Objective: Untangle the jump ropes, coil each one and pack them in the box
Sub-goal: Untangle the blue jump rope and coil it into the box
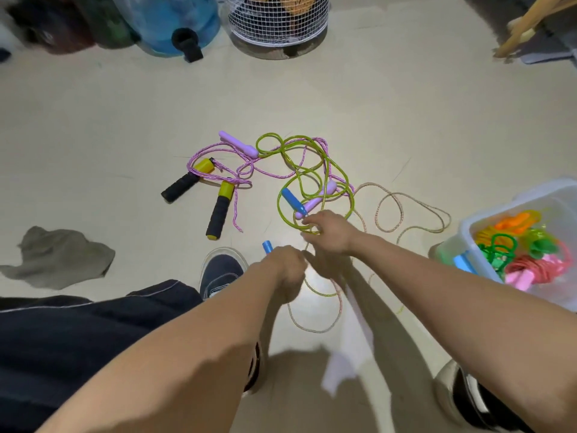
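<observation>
A tangle of jump ropes lies on the pale floor. The green rope (315,157) loops through a pink-purple braided rope (218,151) with lilac handles (239,144). One blue handle (293,201) of the green rope lies on the floor. My left hand (287,270) grips the other blue handle (267,246). My right hand (329,231) pinches the green rope just below the blue and lilac handles. A thin pale orange rope (406,214) trails to the right and under my arms. Two black-and-yellow handles (218,210) lie to the left.
A clear plastic box (487,220) at the right holds coiled ropes in orange, green and pink. A grey cloth (59,257) lies at the left. My shoe (218,273) is near my left hand. A white wire basket (278,23) and a blue jug (175,23) stand at the back.
</observation>
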